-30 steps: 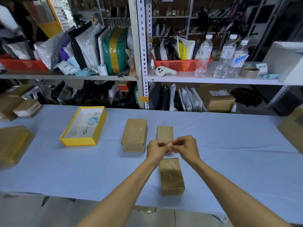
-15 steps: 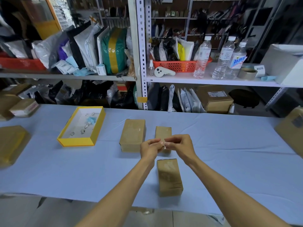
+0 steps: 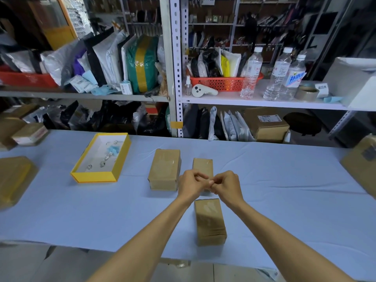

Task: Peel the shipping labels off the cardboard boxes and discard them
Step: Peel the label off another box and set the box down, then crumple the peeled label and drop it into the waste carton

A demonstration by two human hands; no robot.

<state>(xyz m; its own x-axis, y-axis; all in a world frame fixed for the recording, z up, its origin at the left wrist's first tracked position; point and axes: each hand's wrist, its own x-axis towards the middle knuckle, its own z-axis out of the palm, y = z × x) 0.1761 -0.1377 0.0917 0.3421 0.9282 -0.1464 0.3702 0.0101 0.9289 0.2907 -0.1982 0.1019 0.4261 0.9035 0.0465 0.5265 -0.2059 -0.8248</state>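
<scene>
The person's left hand point(image 3: 190, 185) and right hand point(image 3: 226, 186) meet in the air over the table point(image 3: 284, 190). Both have their fingers curled in, and the fingertips point(image 3: 211, 181) press against one another at the middle. Both hands are closed, but whether a scrap of peeled label is pinched between them cannot be told; nothing white shows there.

Three cardboard boxes lie around the hands. The nearest box point(image 3: 209, 220) is just below the wrists, towards the person, and its long axis runs away from the body. A small box point(image 3: 203, 165) sits just beyond the knuckles, partly hidden by them. A wider box point(image 3: 164, 169) lies just beside the left hand, on its outer side. The tops that show look bare brown, with no label to be seen.

If a scrap is being rolled up, the next move is probably to drop it, and that depends on the yellow tray point(image 3: 93, 177). The tray lies well off to the left, past the wider box, with crumpled bits already in it. The left hand is the nearer one, so a reach from it would pass over the wider box.
</scene>
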